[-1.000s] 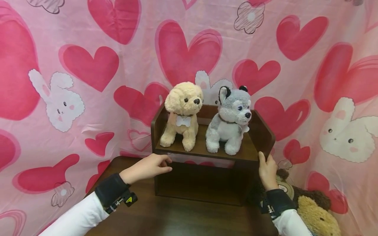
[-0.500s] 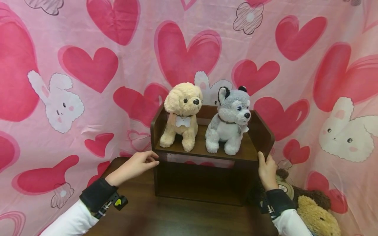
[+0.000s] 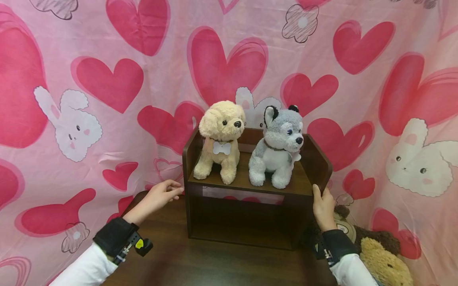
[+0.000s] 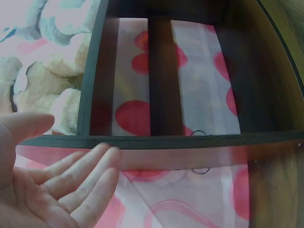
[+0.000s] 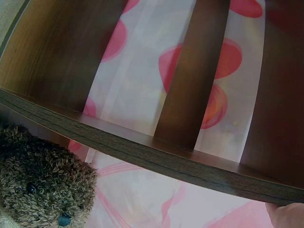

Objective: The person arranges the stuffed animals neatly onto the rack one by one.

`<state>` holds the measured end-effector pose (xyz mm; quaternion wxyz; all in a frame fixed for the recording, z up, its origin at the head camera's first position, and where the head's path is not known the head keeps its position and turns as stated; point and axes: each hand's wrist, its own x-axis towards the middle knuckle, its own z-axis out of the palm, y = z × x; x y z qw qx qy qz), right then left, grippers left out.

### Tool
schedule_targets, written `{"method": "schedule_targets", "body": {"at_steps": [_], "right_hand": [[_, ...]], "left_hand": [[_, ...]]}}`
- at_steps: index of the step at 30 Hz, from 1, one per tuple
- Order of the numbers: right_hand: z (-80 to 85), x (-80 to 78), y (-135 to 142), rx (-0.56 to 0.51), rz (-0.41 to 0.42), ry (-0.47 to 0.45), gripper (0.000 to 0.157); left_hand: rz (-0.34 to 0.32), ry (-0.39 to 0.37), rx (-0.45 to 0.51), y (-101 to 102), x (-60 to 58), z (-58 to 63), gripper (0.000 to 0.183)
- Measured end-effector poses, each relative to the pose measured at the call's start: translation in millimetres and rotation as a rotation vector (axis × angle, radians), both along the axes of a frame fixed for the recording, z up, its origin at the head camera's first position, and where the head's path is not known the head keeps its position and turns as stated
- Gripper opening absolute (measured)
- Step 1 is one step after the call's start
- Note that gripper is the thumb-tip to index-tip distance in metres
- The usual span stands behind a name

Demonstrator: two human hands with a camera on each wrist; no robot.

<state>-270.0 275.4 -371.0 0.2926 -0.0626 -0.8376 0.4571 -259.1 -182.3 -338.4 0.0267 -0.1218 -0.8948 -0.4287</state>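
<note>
A dark brown wooden shelf unit [image 3: 250,190] stands on a table. On its top board sit a cream plush puppy [image 3: 221,139] at left and a grey-and-white plush husky [image 3: 279,147] at right. My left hand [image 3: 159,198] is just outside the shelf's left side panel [image 4: 199,141], fingers extended and fingertips right at its front edge, nothing held. My right hand [image 3: 323,206] touches the right side panel [image 5: 142,147] near its front corner, below top-board height; in the right wrist view only a bit of that hand shows at the lower right corner.
Right of the shelf lie a dark brown plush toy [image 3: 379,238] and a tan plush bear [image 3: 386,264]. Behind everything hangs a pink cloth [image 3: 161,79] printed with hearts and rabbits. The brown tabletop [image 3: 200,262] extends in front of the shelf.
My left hand has moved left, from in front of the shelf's front left corner to outside its left panel. The right hand, shelf and plush dogs stay in place.
</note>
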Motion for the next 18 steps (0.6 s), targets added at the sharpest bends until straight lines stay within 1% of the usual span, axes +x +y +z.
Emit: {"method": "schedule_targets", "body": {"at_steps": [6,10,14,18], "right_hand": [[-0.3,-0.1,-0.2,0.001,0.0,-0.007,0.044],[0.6,0.8,-0.8,-0.007,0.001,-0.014,0.045],[0.7,0.8,-0.8,-0.001,-0.005,-0.008,0.044],[0.3,0.8,-0.5,-0.005,-0.002,-0.007,0.044]], "left_hand": [[0.067,-0.031,-0.002,-0.6,-3.0,-3.7,0.047],[0.082,-0.067,0.026,2.2,-6.1,-7.1,0.055],[0.081,-0.128,0.1,7.4,-10.5,-10.1,0.061],[0.075,-0.194,0.232,13.7,-14.9,-13.2,0.066]]}}
